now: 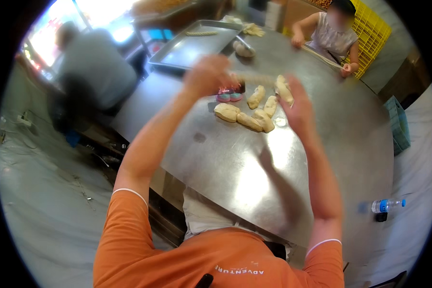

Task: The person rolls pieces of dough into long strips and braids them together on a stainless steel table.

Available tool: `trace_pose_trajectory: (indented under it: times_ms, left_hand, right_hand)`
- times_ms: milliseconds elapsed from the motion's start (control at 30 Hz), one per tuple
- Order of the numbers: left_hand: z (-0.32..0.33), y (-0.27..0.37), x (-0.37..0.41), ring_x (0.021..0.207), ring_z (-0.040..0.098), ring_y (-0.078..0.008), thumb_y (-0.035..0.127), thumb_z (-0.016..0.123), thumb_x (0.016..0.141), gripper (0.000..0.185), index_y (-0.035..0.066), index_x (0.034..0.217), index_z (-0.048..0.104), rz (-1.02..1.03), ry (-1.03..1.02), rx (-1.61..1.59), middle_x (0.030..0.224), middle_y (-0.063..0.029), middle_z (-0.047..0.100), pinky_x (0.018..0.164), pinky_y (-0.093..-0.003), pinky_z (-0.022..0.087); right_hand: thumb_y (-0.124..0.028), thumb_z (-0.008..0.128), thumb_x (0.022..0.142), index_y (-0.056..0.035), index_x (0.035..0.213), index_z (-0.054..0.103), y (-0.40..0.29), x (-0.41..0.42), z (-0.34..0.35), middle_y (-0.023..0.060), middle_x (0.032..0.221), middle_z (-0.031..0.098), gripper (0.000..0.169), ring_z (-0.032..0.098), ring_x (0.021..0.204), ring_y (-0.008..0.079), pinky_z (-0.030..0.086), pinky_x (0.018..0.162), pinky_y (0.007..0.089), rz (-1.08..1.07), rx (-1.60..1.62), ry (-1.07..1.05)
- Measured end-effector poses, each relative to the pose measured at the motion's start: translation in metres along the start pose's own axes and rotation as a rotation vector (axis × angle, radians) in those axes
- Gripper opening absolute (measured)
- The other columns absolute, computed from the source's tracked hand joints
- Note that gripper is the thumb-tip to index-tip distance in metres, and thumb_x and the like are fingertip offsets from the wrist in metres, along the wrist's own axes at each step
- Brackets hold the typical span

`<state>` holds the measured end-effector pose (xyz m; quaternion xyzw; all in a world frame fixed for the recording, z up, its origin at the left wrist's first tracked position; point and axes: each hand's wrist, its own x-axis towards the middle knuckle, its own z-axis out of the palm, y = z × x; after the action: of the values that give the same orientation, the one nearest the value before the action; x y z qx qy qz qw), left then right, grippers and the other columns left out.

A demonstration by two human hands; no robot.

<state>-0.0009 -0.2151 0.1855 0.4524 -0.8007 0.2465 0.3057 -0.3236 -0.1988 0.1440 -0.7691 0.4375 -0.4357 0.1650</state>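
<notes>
My left hand (208,75), blurred by motion, is over the metal table (208,154), its fingers at the left end of a blurred pale dough strand (257,79). My right hand (298,106) is toward the strand's other end, with the thumb apart from the fingers, right beside an upright-lying dough piece (283,88). Whether either hand grips the strand is too blurred to tell. Several short dough pieces (226,112) lie in a loose cluster between and below my hands. Partly behind my left hand is a phone (237,88) on a pink and teal stand (229,97).
A metal baking tray (180,46) holds one twisted dough strand (201,34). Pale round lumps (243,49) and gloves (253,30) are beside it. Across the table a person (327,39) stretches a dough strand (322,57). Another person (97,64) is at left. A plastic bottle (387,206) lies at right.
</notes>
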Motion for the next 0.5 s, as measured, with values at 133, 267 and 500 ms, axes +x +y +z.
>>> trace_pose_trajectory:
  times_ms: [133, 267, 500]
  left_hand:
    - [-0.015, -0.053, 0.007, 0.11, 0.074, -0.0356, 0.028, 0.084, 0.097, 0.03, 0.011, 0.122, 0.078, -0.165, 0.34, 0.04, 0.118, -0.0113, 0.08, 0.096, -0.0453, 0.059]
    - [0.017, -0.005, -0.054, 0.115, 0.074, -0.0345, 0.023, 0.082, 0.098, 0.028, 0.01, 0.123, 0.078, -0.2, -0.134, -0.289, 0.12, -0.012, 0.079, 0.098, -0.045, 0.058]
    - [0.117, 0.106, -0.082, 0.122, 0.071, -0.037, 0.033, 0.073, 0.104, 0.038, 0.009, 0.133, 0.072, -0.353, -0.391, -0.432, 0.127, -0.0143, 0.076, 0.105, -0.048, 0.056]
  right_hand:
    - [-0.022, 0.073, 0.103, -0.0071, 0.163, 0.052, -0.004, 0.007, 0.014, 0.0237, 0.168, 0.05, 0.065, 0.048, 0.156, 0.0416, 0.04, 0.128, 0.0464, -0.198, 0.049, 0.151]
    - [-0.021, 0.075, 0.101, -0.0056, 0.155, 0.06, 0.029, -0.068, 0.023, 0.0214, 0.168, 0.05, 0.058, 0.046, 0.156, 0.0421, 0.04, 0.128, 0.0485, -0.006, -0.138, -0.169]
    - [-0.015, 0.075, 0.095, -0.003, 0.134, 0.071, 0.096, -0.149, 0.021, 0.0187, 0.148, 0.064, 0.042, 0.057, 0.141, 0.0402, 0.047, 0.12, 0.0488, 0.071, -0.255, -0.166]
